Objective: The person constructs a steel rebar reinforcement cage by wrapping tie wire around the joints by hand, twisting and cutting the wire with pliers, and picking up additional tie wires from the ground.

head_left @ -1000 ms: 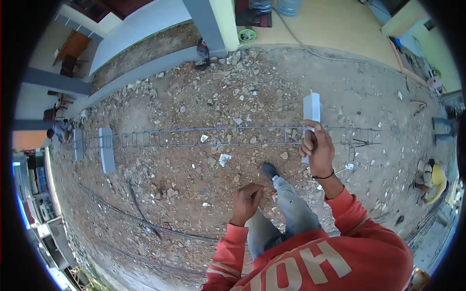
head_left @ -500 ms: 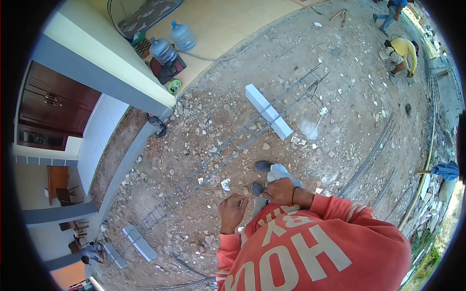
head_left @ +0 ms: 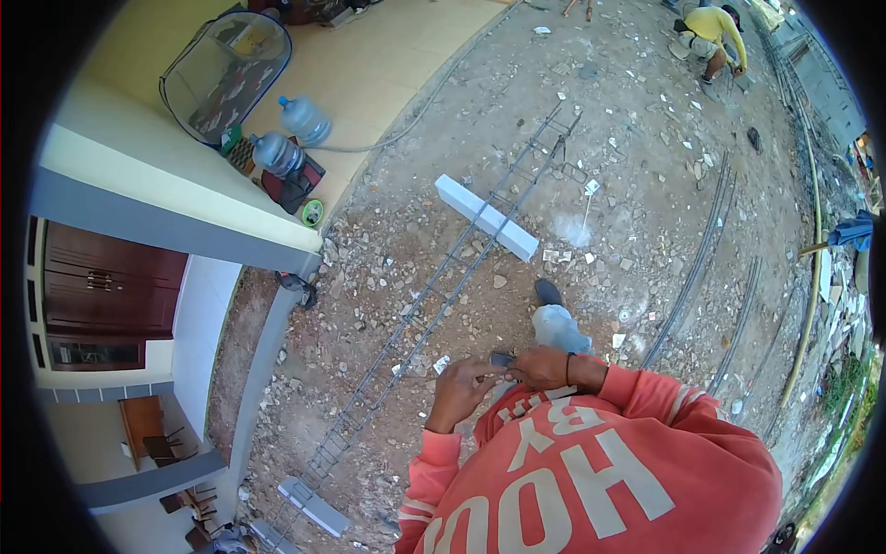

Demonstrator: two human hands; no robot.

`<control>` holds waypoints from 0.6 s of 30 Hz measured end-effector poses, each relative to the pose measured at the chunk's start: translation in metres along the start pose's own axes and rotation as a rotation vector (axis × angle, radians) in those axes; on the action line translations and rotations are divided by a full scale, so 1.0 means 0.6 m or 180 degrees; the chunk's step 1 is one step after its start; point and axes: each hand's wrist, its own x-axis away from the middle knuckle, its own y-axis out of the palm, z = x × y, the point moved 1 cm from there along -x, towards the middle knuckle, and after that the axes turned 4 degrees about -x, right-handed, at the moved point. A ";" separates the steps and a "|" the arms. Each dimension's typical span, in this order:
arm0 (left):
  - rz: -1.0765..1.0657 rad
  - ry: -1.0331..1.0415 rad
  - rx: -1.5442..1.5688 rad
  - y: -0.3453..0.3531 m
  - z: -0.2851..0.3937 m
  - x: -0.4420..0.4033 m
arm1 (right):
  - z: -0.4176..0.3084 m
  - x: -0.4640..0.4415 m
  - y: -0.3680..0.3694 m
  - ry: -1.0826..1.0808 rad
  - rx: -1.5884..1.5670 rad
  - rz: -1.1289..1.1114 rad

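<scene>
My left hand [head_left: 461,391] and my right hand [head_left: 543,368] meet in front of my red sweatshirt [head_left: 591,471], fingertips pinched close together. Whatever small or thin thing lies between the fingers is too fine to make out. A dark band circles my right wrist. Just beyond my hands, a long steel rebar frame [head_left: 472,229] runs diagonally over the rubble ground. One pale block [head_left: 459,197] props its far part, and another pale block [head_left: 314,507] lies by its near end. One of my dark shoes [head_left: 548,293] shows past my right hand.
Loose rebar rods [head_left: 699,254] lie to the right. A person in a yellow top [head_left: 711,30] crouches at the far right. Blue water bottles [head_left: 305,121] stand on the tiled porch [head_left: 388,60], beside a pillar. Broken stones cover the ground.
My hands, apart before, have come together at the fingertips. One foot has stepped forward and right. The view has shifted, so the porch sits lower and the far workers higher.
</scene>
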 end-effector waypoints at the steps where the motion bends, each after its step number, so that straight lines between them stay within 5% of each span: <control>1: 0.0133 -0.0032 -0.0094 -0.002 0.003 -0.012 | 0.000 0.004 -0.014 -0.0061 -0.0514 -0.0017; 3: 0.0227 -0.0060 -0.0206 -0.002 0.013 -0.038 | -0.003 0.013 -0.043 -0.0126 -0.1065 -0.0012; 5: 0.0642 -0.0211 0.0078 -0.002 0.028 -0.078 | 0.000 0.025 -0.078 0.0774 -0.2487 -0.0180; 8: 0.0594 -0.0141 -0.0096 0.001 0.059 -0.156 | 0.020 0.045 -0.138 0.0963 -0.3463 -0.0211; 12: 0.0586 0.0255 -0.0356 0.030 0.110 -0.279 | 0.124 0.075 -0.215 0.0122 -0.2407 -0.0217; 14: 0.0436 -0.0334 0.0498 0.047 0.135 -0.339 | 0.165 0.090 -0.276 -0.0368 -0.0276 0.1009; 18: 0.0740 -0.0428 0.0983 0.080 0.175 -0.436 | 0.200 0.110 -0.403 0.0073 -0.0541 0.1530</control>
